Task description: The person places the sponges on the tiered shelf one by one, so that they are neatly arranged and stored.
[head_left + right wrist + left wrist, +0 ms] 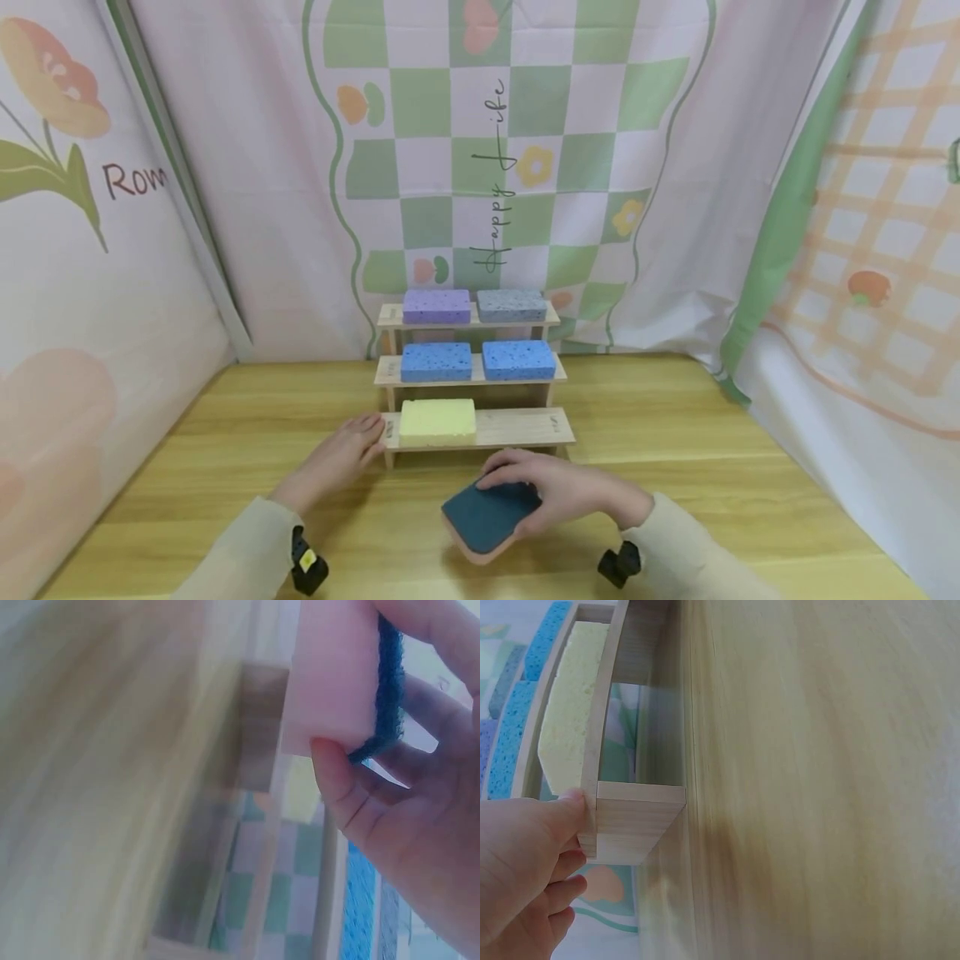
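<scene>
Three-tiered wooden rack (525, 427) on a wooden table (675, 433), patterned cloth backdrop (247, 167) behind.

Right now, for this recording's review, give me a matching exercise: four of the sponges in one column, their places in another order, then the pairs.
Things:
1. purple sponge
2. yellow sponge
3. grey sponge
4. pink sponge with dark blue pad

Places:
A. bottom step of the wooden rack, left side
B. held in the right hand, over the table
C. top step, left
D. top step, right

Pairs: 1-C, 2-A, 3-D, 4-B
</scene>
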A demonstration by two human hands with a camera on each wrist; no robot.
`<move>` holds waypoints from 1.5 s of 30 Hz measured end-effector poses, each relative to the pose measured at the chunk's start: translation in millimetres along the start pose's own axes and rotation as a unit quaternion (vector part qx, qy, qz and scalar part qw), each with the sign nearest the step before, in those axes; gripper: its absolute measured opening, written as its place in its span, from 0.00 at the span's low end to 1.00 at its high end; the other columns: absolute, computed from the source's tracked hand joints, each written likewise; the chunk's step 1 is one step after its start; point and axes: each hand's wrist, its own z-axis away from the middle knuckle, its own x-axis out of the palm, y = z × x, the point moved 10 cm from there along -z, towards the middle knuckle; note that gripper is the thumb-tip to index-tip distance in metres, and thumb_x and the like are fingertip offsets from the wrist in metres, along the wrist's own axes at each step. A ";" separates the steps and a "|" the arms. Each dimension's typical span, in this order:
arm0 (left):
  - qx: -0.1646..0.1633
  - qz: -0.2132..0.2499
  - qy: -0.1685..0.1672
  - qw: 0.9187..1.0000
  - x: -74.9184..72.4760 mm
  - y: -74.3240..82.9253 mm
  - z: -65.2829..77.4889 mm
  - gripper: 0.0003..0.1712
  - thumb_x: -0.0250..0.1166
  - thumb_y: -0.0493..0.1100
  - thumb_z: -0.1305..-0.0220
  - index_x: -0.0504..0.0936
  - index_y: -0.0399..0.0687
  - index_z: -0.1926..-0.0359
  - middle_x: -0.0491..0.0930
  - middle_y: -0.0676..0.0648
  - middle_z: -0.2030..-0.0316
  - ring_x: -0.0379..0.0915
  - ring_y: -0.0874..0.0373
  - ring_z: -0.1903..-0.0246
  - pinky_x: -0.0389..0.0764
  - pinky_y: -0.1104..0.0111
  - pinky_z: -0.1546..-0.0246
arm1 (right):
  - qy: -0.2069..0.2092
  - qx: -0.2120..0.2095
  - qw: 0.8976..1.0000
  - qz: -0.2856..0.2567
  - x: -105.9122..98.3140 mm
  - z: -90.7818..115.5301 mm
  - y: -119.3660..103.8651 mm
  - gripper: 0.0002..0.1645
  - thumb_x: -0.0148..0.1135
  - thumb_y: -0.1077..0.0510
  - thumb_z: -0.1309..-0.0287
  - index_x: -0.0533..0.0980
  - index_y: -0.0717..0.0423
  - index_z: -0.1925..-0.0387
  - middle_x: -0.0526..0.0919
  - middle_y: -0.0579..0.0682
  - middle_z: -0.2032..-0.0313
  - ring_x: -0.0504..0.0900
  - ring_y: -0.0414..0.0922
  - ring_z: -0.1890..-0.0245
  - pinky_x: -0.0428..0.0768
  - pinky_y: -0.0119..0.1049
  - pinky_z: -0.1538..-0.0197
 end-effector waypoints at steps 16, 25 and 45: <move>-0.004 0.004 -0.004 1.000 0.8 -0.4 -0.6 0.27 0.51 0.43 0.30 0.63 0.27 0.38 0.59 0.33 0.37 0.53 0.40 0.37 0.51 0.51 0.37 | 0.120 0.088 0.989 0.013 -59.6 29.8 31.0 0.34 0.67 0.55 0.49 0.69 0.55 0.40 0.61 0.58 0.40 0.65 0.55 0.45 0.73 0.42 0.52; -0.003 0.003 -0.004 1.000 0.5 -0.4 -0.3 0.27 0.51 0.43 0.30 0.63 0.26 0.38 0.59 0.32 0.37 0.53 0.40 0.37 0.51 0.50 0.37 | 0.171 0.131 0.976 0.041 -77.4 37.4 49.2 0.33 0.65 0.51 0.45 0.68 0.57 0.40 0.61 0.64 0.40 0.63 0.62 0.43 0.72 0.53 0.52; 0.002 0.002 -0.003 1.000 1.0 -0.7 -0.7 0.27 0.51 0.43 0.30 0.64 0.26 0.39 0.59 0.32 0.38 0.54 0.40 0.37 0.51 0.49 0.37 | 0.197 0.197 0.951 0.130 -83.1 25.9 74.8 0.32 0.66 0.49 0.47 0.71 0.59 0.43 0.65 0.66 0.41 0.62 0.65 0.42 0.67 0.59 0.46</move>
